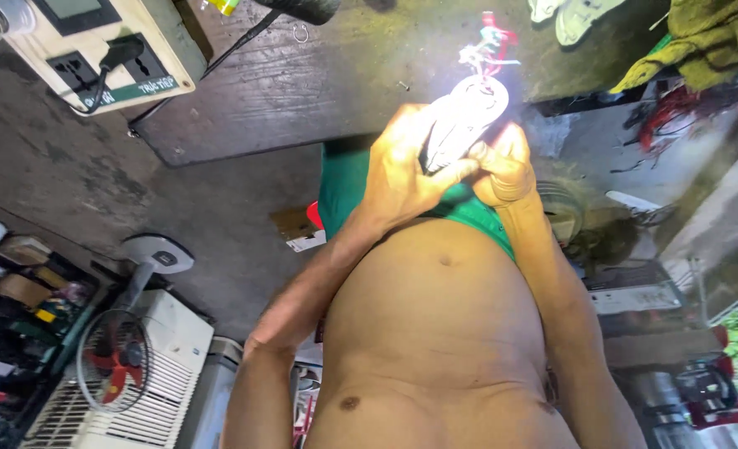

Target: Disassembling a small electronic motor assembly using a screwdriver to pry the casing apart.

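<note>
My left hand [402, 170] and my right hand [502, 166] are held together in front of my belly, above my green shorts [344, 179]. Both grip a small white oval device [464, 116] that is brightly lit and washed out. Thin red and white wires [489, 46] stick out of its far end. My left fingers wrap its side, and my right thumb and fingers pinch its lower right edge. Details of the device's surface are hidden by glare.
A dark wooden board [302, 91] lies ahead of my hands. A beige socket box [103, 50] with a black plug sits at top left. A small fan [115, 357] and white grilled unit [161, 382] stand lower left, a yellow-green cloth [701, 41] top right, and a red tool [714, 391] lower right.
</note>
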